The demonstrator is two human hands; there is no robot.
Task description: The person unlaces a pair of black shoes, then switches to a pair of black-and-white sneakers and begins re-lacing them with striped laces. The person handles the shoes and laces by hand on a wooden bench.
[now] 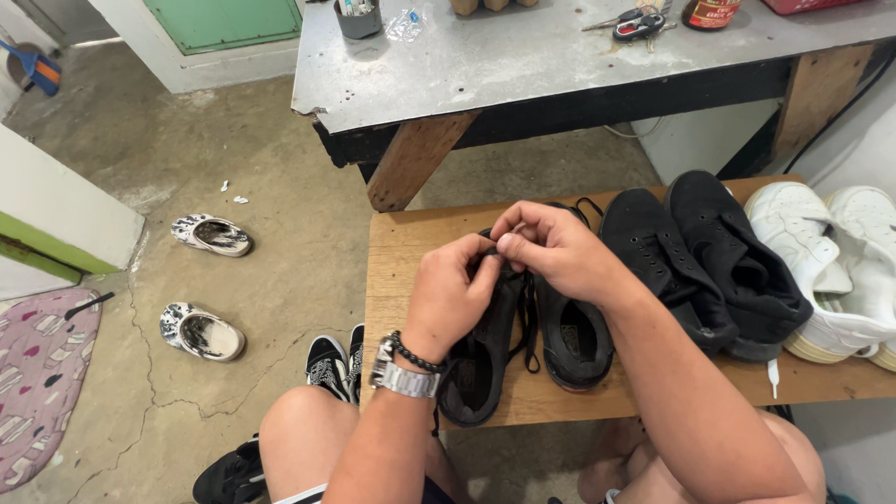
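Black sneaker (481, 359) lies at the near edge of the wooden bench (397, 252), toe pointing away, so its eyelets face the person. Left hand (453, 294) and right hand (551, 247) pinch its black lace (530, 317) between closed fingertips; the lace end is hidden. Farther right sit more black shoes (700, 252) and white sneakers (840, 271), cut off.
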